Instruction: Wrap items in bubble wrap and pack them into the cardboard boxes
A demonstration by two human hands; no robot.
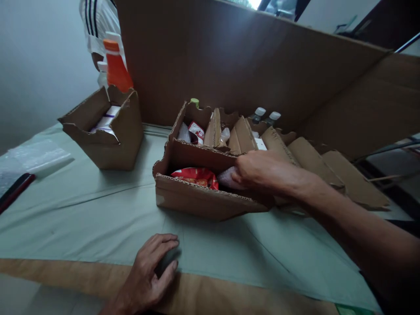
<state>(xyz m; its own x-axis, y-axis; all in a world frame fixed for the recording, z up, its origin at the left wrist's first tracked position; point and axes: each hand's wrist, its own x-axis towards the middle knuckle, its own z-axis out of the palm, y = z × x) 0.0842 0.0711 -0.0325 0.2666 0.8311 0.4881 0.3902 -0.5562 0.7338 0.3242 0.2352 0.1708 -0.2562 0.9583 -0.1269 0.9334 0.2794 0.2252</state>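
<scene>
I see my right hand (259,168) reaching into the front compartment of the cardboard box (197,197) that sits on the pale green cloth (98,218). Its fingers are curled down onto a pale wrapped packet (226,177) lying inside, though I cannot tell whether they actually grip it or only press on it. Just beside that packet, to its left in the same compartment, lies a red packet (197,175). My left hand (151,271) rests flat near the front edge of the cloth, palm down, fingers slightly spread, holding nothing and well apart from the box. The box's rear compartments hold a red-and-white carton (197,130) and some small items I cannot make out; behind them stand two dark bottles with white caps (266,116). To the left sits a second, smaller cardboard box (105,140) with white packages inside. Behind it a person in a striped sleeve (96,22) stands by an orange bottle (116,68). A tall cardboard sheet (246,65) stands behind everything.
</scene>
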